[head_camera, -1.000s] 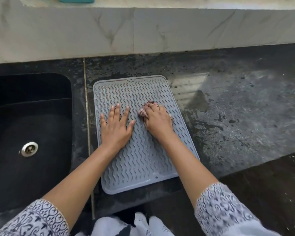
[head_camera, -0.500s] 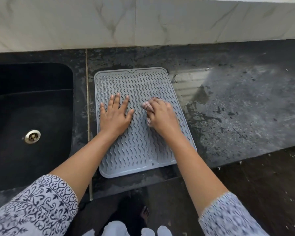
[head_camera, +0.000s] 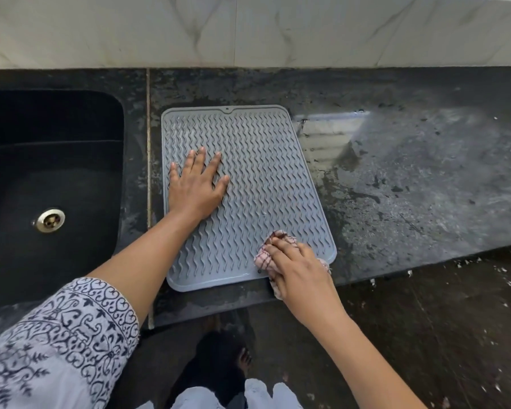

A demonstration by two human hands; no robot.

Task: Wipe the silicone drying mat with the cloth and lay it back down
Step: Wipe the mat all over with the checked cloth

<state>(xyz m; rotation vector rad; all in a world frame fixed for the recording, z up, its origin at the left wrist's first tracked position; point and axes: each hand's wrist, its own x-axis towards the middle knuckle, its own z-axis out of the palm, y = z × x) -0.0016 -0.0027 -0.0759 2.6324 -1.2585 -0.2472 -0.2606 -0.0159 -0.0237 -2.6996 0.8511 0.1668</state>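
Observation:
A grey silicone drying mat (head_camera: pixel 257 172) with wavy ridges lies flat on the dark stone counter (head_camera: pixel 410 184), just right of the sink. My left hand (head_camera: pixel 196 184) presses flat on the mat's left half, fingers spread. My right hand (head_camera: pixel 298 270) grips a bunched pink checked cloth (head_camera: pixel 263 256) at the mat's near right corner. Most of the cloth is hidden under the hand.
A black sink (head_camera: pixel 56 184) with a metal drain (head_camera: pixel 50 220) sits to the left. A wet patch (head_camera: pixel 331 137) marks the counter right of the mat. A marble backsplash (head_camera: pixel 248 31) runs along the back. The counter's front edge lies just below the mat.
My right hand has dragged the cloth from the mat's middle toward me to the near right corner. My left hand stays pressed on the mat's left side.

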